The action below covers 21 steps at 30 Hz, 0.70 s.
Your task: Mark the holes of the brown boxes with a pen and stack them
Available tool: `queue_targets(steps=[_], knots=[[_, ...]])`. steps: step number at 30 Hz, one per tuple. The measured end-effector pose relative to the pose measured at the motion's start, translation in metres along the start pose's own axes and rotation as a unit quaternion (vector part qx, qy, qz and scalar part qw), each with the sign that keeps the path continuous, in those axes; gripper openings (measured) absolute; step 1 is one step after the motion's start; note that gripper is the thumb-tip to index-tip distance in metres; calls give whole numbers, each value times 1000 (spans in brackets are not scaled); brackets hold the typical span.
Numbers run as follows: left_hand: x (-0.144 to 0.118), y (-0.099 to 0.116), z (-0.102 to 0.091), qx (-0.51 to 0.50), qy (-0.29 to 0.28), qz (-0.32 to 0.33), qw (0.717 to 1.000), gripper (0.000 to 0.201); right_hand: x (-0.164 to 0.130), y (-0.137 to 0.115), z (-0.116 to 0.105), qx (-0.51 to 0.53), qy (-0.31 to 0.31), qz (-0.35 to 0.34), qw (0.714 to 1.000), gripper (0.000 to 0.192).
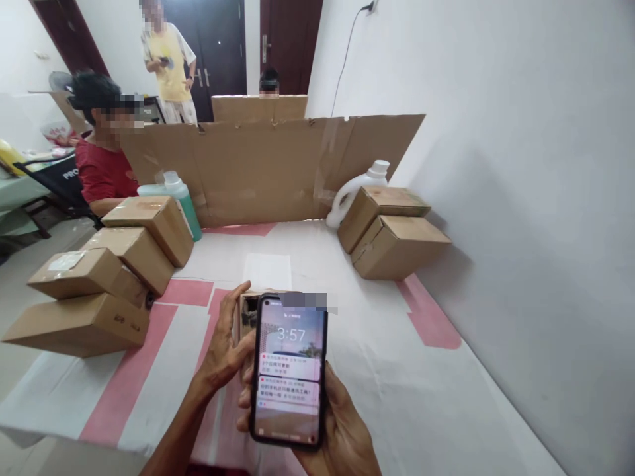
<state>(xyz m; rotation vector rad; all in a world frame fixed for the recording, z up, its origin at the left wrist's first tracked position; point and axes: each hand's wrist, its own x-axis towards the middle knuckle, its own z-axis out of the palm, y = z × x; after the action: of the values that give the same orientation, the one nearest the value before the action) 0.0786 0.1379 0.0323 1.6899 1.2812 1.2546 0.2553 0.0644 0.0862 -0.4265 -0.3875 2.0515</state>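
Observation:
A smartphone [288, 383] in a dark case is held upright at the front middle, its lit screen facing me and reading 3:57. My right hand [342, 423] is closed around it from below and the right, with fingertips showing past its left edge. My left hand [225, 350] is just left of the phone, its fingers stretched upward and its thumb apart, pointing toward the phone's edge. Behind the phone is a small cardboard box [243, 324] with something dark inside, mostly hidden. My left fingers lie along its left side; whether they grip it is unclear.
Cardboard boxes [84, 324] are stacked at left by a green bottle [191, 211]. More boxes [404, 244] stand at right before a white jug [347, 192]. A cardboard panel [258, 172] crosses the table's back. Other people are beyond; a white wall [520, 231] bounds the right.

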Motion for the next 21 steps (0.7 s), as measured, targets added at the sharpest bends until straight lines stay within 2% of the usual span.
queue_targets(steps=[5, 11, 14, 15, 17, 19, 21], knots=[[6, 2, -6, -32, -34, -31, 998, 77, -13, -8, -8, 27, -11, -14, 999, 65], [20, -2, -9, -35, -22, -57, 998, 76, -39, -23, -8, 51, -7, 3, 999, 67], [31, -2, -11, -36, -26, -88, 995, 78, -39, -28, -18, 49, 19, -19, 998, 72], [35, -3, -11, -38, -29, -97, 994, 78, -35, -30, -27, 35, 43, -36, 998, 73], [43, -3, -12, -50, -36, -112, 992, 78, -21, -35, -55, -14, 132, -89, 987, 72], [51, -4, -12, -66, -41, -125, 989, 78, -3, -41, -94, -90, 247, -145, 954, 69], [58, -4, -11, -80, -43, -140, 986, 80, 15, -48, -137, -194, 331, -172, 907, 70]])
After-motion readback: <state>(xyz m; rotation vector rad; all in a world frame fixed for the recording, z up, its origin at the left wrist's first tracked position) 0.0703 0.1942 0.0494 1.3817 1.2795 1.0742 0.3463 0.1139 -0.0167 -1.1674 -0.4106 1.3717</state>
